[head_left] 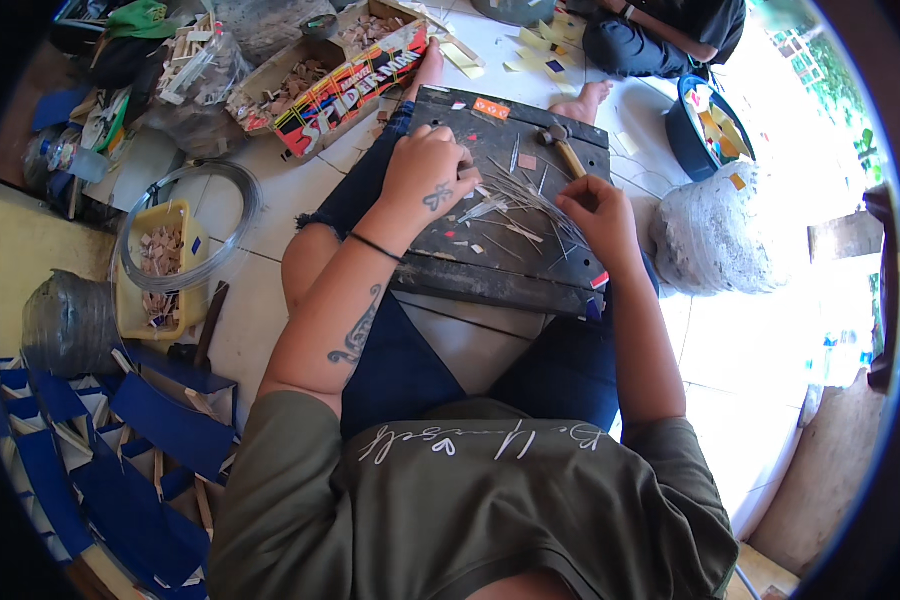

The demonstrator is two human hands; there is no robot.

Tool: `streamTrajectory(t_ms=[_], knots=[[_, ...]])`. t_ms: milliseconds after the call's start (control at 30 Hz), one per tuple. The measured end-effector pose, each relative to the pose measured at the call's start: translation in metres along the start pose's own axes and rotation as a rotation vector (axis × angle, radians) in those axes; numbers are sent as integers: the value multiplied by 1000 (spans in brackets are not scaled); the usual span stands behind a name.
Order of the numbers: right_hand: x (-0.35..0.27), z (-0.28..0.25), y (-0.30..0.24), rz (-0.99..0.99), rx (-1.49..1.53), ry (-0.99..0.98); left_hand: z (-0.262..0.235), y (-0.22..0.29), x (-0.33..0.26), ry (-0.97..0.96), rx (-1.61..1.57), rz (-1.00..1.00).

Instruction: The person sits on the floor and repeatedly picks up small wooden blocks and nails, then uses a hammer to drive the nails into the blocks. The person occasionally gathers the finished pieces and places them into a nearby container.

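Observation:
Across my lap lies a dark, worn wooden board (450, 272). Over its left side my left hand (428, 170) is closed, with curled fingers; whatever they grip is hidden. My right hand (602, 215) is above the board's right part, thumb and fingers drawn together beside a loose heap of thin metal wires (520, 200). Anything in that pinch is too small to make out. A hammer (567, 155) with a wooden handle lies just beyond my right hand. A small pinkish square piece (527, 161) and an orange patterned piece (491, 109) rest toward the far edge.
A printed cardboard box (355, 100) of wood scraps stands far left. Nearer are a coil of wire (252, 205) and a yellow basket (183, 322). Blue-covered pieces (175, 425) pile up lower left. At right are a dark tub (682, 135) and a filled plastic bag (710, 240). Another person (660, 35) sits opposite.

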State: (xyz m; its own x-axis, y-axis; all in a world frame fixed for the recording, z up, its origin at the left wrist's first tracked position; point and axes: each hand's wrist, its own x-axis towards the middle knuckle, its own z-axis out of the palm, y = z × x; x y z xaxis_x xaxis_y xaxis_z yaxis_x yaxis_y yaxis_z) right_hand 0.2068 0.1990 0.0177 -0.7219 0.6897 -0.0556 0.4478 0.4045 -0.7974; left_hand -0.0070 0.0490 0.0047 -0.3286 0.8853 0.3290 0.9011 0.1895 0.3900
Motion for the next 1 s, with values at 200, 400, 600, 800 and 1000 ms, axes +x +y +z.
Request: streamTrajectory(t_ms=[200, 400, 600, 800, 1000], knots=[[3, 4, -3, 59, 838, -168, 0, 7, -17, 71, -500, -167], [8, 14, -18, 132, 822, -206, 0, 12, -48, 179, -601, -185], [9, 53, -42, -134, 474, -158, 6, 9, -59, 288, -353, -106], [11, 73, -61, -311, 201, -35, 3, 9, -60, 231, -330, -137], [8, 76, -67, -351, 96, -17, 6, 8, -60, 280, -339, -107]])
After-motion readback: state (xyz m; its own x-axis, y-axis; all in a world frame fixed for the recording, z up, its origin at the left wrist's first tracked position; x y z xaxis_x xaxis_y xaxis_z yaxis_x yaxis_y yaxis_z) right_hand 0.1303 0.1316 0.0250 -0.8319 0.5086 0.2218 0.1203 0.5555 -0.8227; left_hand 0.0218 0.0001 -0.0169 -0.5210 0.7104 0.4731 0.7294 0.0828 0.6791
